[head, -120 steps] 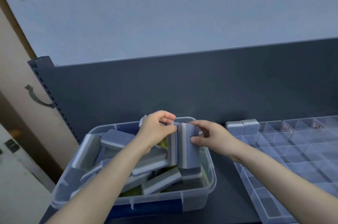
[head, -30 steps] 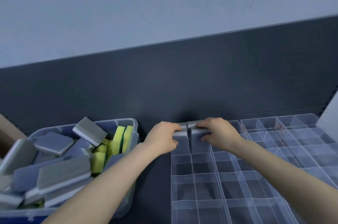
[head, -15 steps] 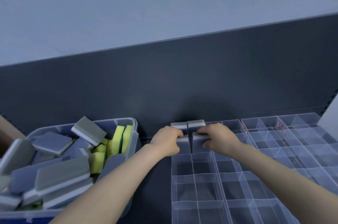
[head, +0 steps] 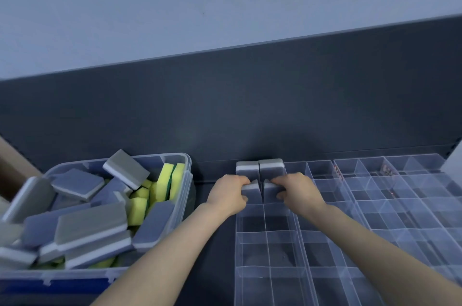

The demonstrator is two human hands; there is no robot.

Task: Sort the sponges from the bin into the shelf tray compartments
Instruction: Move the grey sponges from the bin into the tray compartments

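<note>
Only two sponges (head: 260,168) fill the tray (head: 325,268) back; left hand (head: 228,195) and right hand (head: 298,193) each grip a further sponge (head: 251,189), bin (head: 186,180) nearly full.

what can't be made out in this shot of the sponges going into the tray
Head view throughout.
The left hand and right hand cover most of the left sponge and right sponge; their depth is unclear.
Bin: piled sponges hide its bottom; frame cuts its left side.
Tray: frame cuts its near and right edges.
Reddish bits in a far compartment: too small to identify.
</note>
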